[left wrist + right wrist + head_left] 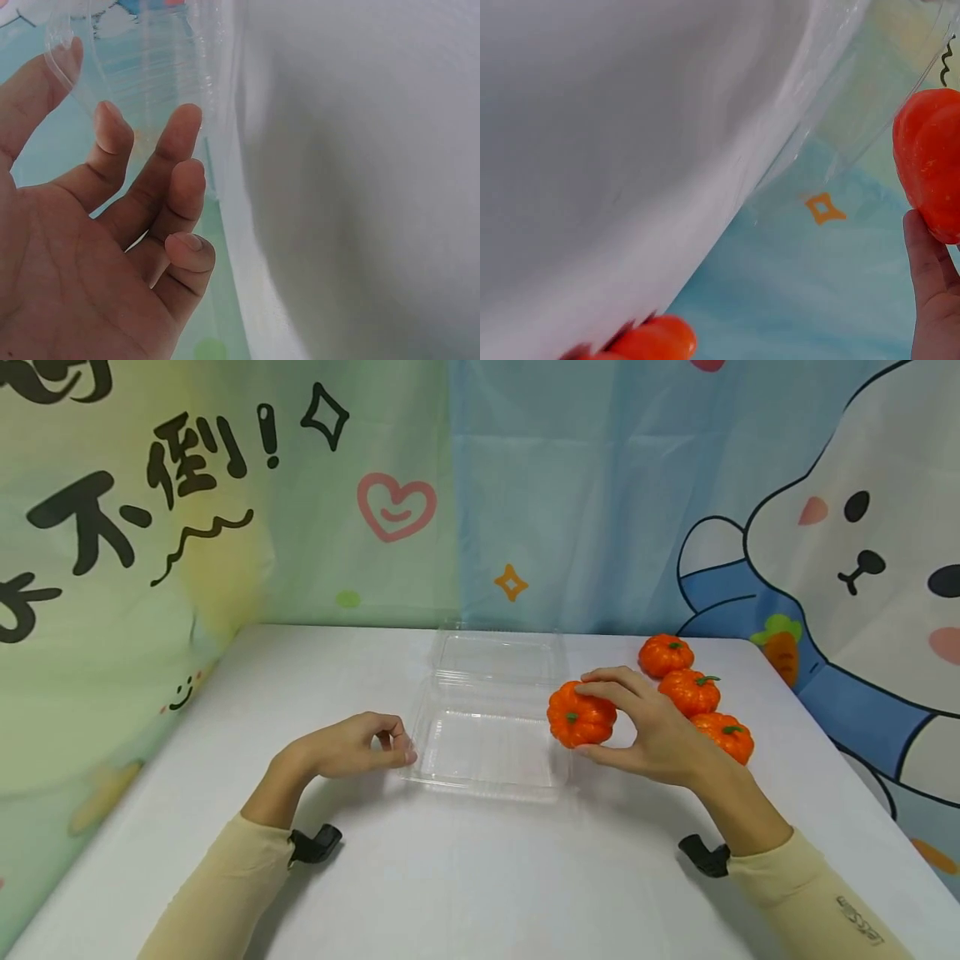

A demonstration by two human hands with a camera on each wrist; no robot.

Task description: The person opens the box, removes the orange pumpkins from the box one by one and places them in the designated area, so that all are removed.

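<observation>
A small orange pumpkin point(582, 715) is held between the thumb and fingers of my right hand point(660, 731), over the right side of an opened clear plastic container point(487, 747). The same pumpkin point(934, 161) shows at the right edge of the right wrist view. At the container's left rim, my left hand point(356, 745) pinches the plastic with thumb and index finger. Its other fingers point(184, 187) are loosely curled in the left wrist view. The container's lid point(498, 656) lies folded back, away from me.
Three more orange pumpkins stand in a row at the right: a far one point(665, 656), a middle one point(690, 692) and a near one point(724, 737) partly behind my right hand. A printed cloth backdrop point(570, 510) hangs behind the white table point(465, 877).
</observation>
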